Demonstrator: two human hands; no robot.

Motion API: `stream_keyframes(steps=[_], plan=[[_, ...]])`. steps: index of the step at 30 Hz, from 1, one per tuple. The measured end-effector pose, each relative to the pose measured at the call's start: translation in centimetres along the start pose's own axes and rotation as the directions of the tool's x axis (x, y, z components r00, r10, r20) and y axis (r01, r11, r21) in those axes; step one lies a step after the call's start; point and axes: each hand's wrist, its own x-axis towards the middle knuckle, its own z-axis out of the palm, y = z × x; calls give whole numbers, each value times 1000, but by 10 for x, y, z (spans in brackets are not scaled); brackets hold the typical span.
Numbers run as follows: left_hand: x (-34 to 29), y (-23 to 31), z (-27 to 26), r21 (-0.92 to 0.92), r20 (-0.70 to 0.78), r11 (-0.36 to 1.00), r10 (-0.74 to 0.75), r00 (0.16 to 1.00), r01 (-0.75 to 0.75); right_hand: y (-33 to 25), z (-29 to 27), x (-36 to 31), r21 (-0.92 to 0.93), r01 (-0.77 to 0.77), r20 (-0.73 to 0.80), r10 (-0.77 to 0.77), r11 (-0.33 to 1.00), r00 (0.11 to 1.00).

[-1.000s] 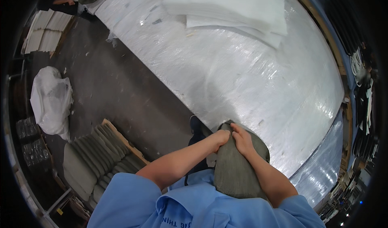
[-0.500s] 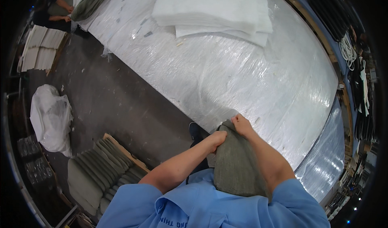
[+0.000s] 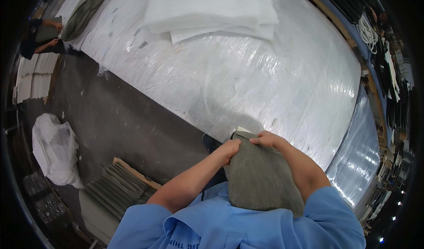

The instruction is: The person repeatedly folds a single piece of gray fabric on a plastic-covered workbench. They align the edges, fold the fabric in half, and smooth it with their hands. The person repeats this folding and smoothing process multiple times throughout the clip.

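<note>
Against my chest rests a grey-green fabric cushion (image 3: pixel 260 178), its far end toward the table. A bit of white material (image 3: pixel 242 129) pokes out at that far end, where the cloth edge looks unclosed. My left hand (image 3: pixel 230 149) grips the far left corner with its fingers closed. At the far edge, my right hand (image 3: pixel 265 139) pinches the cloth between thumb and fingers. Both hands are just over the near corner of a big table (image 3: pixel 221 85) wrapped in shiny clear film. Much of the cushion's underside is hidden.
White wadding sheets (image 3: pixel 212 10) lie stacked at the table's far side. Several similar grey-green cushions (image 3: pixel 115 189) stand in rows at lower left, near a plastic-wrapped bundle (image 3: pixel 55 149) on the floor. Far left, another person's hands (image 3: pixel 55 41) handle grey-green cloth.
The cushion has been spread wider and flatter between my hands, and the white bit now shows at its far end. My right hand has come slightly nearer. The view has shifted a little.
</note>
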Motion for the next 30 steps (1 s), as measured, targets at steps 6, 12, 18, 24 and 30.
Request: stream_keyframes(steps=[6,12,18,24,30], plan=[[-5,6,5,44,-15,999,2,1000,-1,-3,4,9,-66,31,-112,-38,997,993],[-7,11,6,9,-90,998,-55,994,56,-21,39,5,-92,-61,-459,12,994,888],[1,25,16,103,-120,990,-83,989,96,-8,37,26,-110,11,-523,-67,994,850],[50,17,-16,789,-144,609,315,938,-83,-14,44,21,-127,73,-575,-133,989,807],[49,40,10,941,242,29,642,728,-338,20,23,24,79,196,-310,-163,977,937]])
